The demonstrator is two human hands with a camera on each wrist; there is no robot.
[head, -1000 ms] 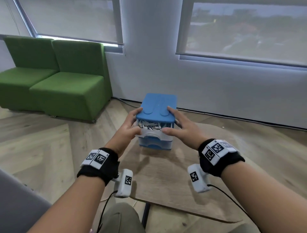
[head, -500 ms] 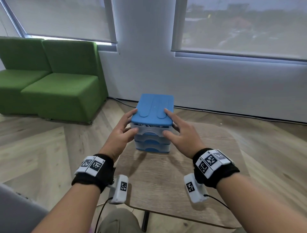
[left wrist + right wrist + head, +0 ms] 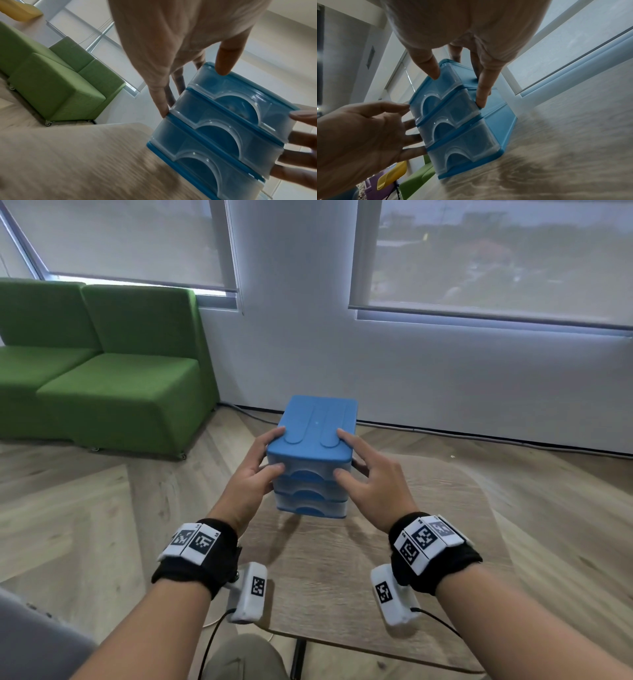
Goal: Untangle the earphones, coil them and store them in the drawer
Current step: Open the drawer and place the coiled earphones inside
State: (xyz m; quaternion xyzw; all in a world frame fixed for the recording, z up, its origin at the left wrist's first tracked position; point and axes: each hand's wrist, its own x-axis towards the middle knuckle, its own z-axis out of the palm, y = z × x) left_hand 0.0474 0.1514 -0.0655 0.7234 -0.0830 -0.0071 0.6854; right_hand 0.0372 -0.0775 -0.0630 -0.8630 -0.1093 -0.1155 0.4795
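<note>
Green sofa [image 3: 113,385] — behind drawer unit [image 3: 313,460]

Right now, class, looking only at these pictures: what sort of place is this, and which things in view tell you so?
Probably an office lounge or waiting area: modular green seats on castors, roller blinds over large windows, and a small wooden table holding a blue drawer unit.
</note>
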